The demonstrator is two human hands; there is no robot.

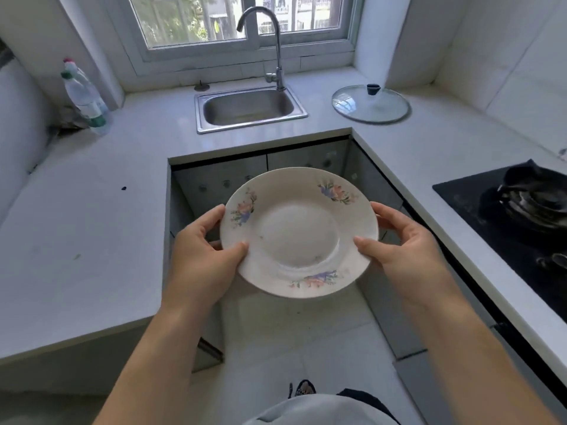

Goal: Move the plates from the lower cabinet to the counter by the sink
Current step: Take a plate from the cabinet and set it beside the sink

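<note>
A white plate (299,231) with flower prints on its rim is held level in the air in front of me, over the floor between the counters. My left hand (204,250) grips its left edge, thumb on top of the rim. On the opposite edge my right hand (399,240) holds it the same way. The steel sink (250,108) is set in the white counter (322,124) straight ahead, beyond the plate. The lower cabinet doors (221,179) under the sink are closed.
A glass pot lid (370,104) lies on the counter right of the sink. Plastic bottles (84,99) stand at the far left corner. A black gas hob (518,210) sits in the right counter. The tap (276,44) rises behind the sink. Bare counter stretches on the left (86,225).
</note>
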